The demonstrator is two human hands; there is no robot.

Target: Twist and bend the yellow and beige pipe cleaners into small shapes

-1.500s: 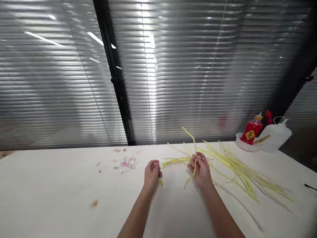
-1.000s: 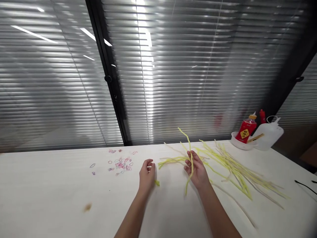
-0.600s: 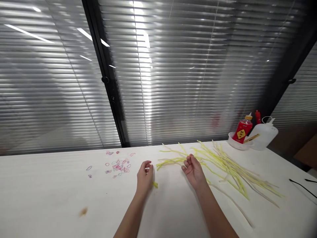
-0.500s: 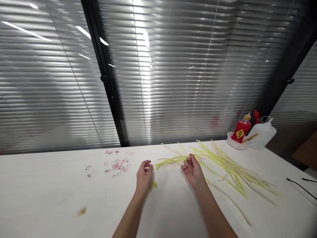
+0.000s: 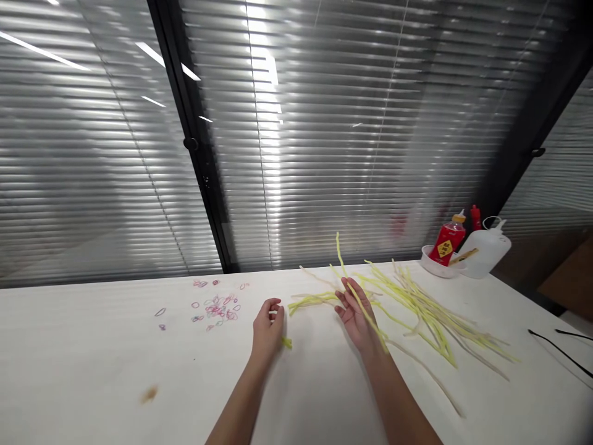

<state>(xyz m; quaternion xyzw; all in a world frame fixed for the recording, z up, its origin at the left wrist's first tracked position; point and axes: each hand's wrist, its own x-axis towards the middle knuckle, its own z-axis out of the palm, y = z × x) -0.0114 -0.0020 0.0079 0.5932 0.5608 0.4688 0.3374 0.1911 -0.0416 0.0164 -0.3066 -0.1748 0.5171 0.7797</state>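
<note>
My right hand (image 5: 356,315) pinches one long yellow-green stalk (image 5: 340,256) that rises above the fingers and trails back over the wrist. It hovers by a small bunch of stalks (image 5: 310,301) lying on the white table (image 5: 92,371). My left hand (image 5: 267,326) rests curled on the table, with a short yellow-green piece (image 5: 287,342) at its fingertips. A large loose pile of stalks (image 5: 426,309) spreads to the right.
Several small pink and purple rubber bands (image 5: 215,307) lie scattered left of my left hand. A white bowl with a red bottle (image 5: 446,244) and a white jug (image 5: 486,250) stand at the back right. Black cables (image 5: 560,349) lie at the right edge. Blinds cover the window behind.
My right hand had lowered with closed fingers onto the bunch; now it has lifted a single stalk upright again. My left hand has stayed in place.
</note>
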